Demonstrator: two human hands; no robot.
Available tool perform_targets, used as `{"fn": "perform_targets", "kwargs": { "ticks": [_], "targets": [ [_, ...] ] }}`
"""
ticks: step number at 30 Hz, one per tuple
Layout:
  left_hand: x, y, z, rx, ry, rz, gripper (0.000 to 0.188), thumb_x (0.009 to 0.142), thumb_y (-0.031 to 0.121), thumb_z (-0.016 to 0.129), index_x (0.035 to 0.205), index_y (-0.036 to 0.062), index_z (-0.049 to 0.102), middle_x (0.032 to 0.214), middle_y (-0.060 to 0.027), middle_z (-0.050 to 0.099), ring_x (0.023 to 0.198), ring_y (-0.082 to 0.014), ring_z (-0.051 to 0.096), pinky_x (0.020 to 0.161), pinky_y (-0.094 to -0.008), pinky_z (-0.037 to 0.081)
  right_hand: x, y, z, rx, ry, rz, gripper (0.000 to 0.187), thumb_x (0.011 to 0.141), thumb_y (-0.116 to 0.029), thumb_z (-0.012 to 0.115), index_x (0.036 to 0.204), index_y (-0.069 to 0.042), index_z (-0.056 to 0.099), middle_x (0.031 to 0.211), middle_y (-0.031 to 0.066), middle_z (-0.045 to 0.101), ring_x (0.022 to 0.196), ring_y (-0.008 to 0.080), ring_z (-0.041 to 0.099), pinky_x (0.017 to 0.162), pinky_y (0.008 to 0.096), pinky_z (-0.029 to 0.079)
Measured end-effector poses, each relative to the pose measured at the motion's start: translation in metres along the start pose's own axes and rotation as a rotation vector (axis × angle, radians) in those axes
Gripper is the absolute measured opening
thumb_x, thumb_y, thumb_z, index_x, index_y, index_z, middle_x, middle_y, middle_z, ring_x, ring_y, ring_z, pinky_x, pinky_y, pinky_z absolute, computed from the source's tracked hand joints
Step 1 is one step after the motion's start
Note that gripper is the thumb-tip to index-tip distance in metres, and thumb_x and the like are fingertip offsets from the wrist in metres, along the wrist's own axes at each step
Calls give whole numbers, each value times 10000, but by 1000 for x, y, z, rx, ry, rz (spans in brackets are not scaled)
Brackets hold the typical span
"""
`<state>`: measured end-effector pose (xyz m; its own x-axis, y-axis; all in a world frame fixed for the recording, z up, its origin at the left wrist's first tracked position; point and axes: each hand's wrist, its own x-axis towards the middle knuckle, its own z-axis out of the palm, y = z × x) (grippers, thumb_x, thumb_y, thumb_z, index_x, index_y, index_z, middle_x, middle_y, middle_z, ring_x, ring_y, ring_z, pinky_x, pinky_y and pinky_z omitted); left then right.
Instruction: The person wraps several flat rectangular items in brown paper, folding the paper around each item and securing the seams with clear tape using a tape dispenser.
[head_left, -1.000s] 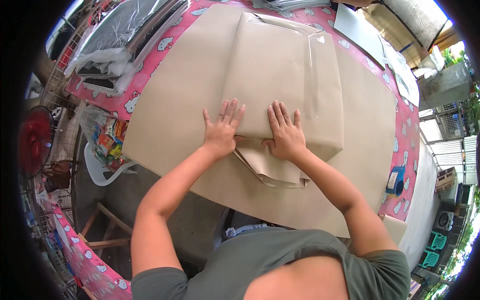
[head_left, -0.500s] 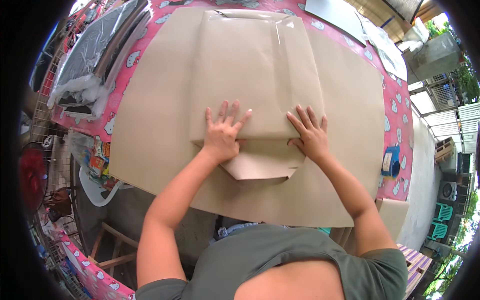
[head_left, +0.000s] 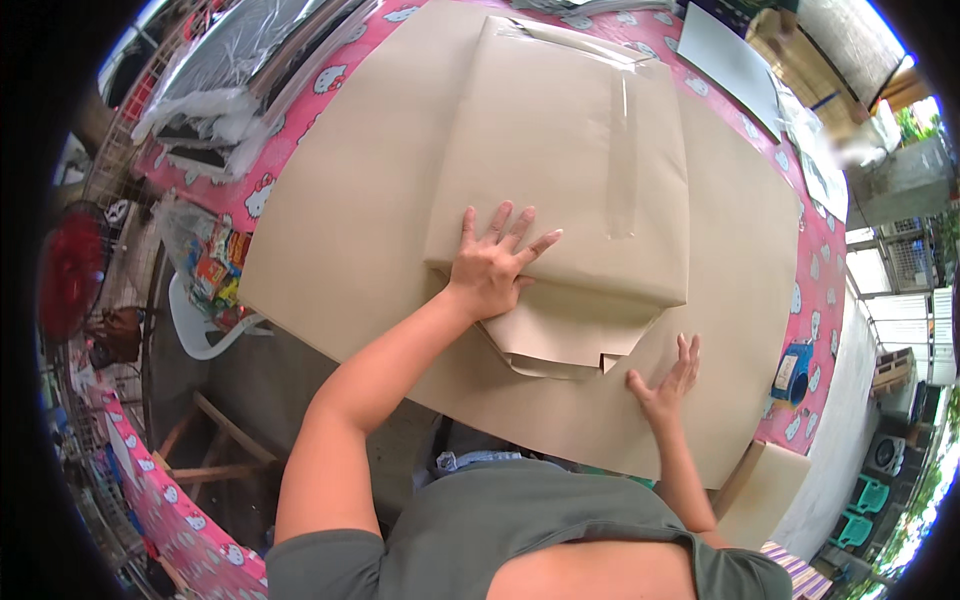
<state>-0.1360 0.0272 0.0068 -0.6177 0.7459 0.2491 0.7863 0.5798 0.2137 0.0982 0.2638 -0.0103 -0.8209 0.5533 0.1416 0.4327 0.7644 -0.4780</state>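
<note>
A big parcel (head_left: 570, 170) wrapped in brown paper lies on a wider brown paper sheet (head_left: 350, 230). Clear tape runs along its top seam. My left hand (head_left: 497, 262) presses flat on the parcel's near left corner, fingers spread. A folded paper flap (head_left: 565, 340) sticks out from the parcel's near end, between my hands. My right hand (head_left: 665, 383) rests open on the sheet just right of that flap, palm down, holding nothing.
The pink patterned tablecloth (head_left: 815, 300) shows around the sheet. A blue tape dispenser (head_left: 793, 372) sits at the right edge. Clear plastic bags (head_left: 215, 90) lie at the far left, white sheets (head_left: 735, 60) at the far right. A white plastic chair (head_left: 205, 320) stands below left.
My right hand has come off the parcel's near edge and moved down to the sheet right of the flap. My left hand stays pressed on the parcel.
</note>
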Motion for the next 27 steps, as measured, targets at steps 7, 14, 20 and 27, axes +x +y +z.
{"fn": "perform_targets", "kwargs": {
  "ticks": [7,14,20,27],
  "targets": [
    [6,-27,-23,-77,-273,41,832,689,288,718,1401,257,288,1428,-63,324,1323,-299,280,1082,-534,147,76,-45,25,167,170,-649,177,716,76,584,848,-18,655,927,100,684,1039,320,592,938,436,415],
    [-51,-78,-14,-201,-3,36,593,785,306,643,1327,214,420,1407,-51,361,1300,-247,313,1072,-431,187,90,-33,24,267,16,-400,352,625,147,500,901,3,664,927,120,683,708,84,589,670,203,464],
    [-49,-36,-26,-209,145,90,256,748,264,677,959,121,655,1042,-65,590,1068,-241,498,996,-405,292,110,-2,25,265,-19,-297,199,699,45,609,879,-3,679,779,96,686,573,43,528,541,205,437],
    [-32,-35,1,-615,280,-329,224,672,206,739,806,59,636,803,-33,594,872,-241,534,862,-346,384,144,-93,-15,-72,-323,-357,509,614,-357,795,980,-80,573,848,135,626,769,254,597,716,353,467]
  ]
}}
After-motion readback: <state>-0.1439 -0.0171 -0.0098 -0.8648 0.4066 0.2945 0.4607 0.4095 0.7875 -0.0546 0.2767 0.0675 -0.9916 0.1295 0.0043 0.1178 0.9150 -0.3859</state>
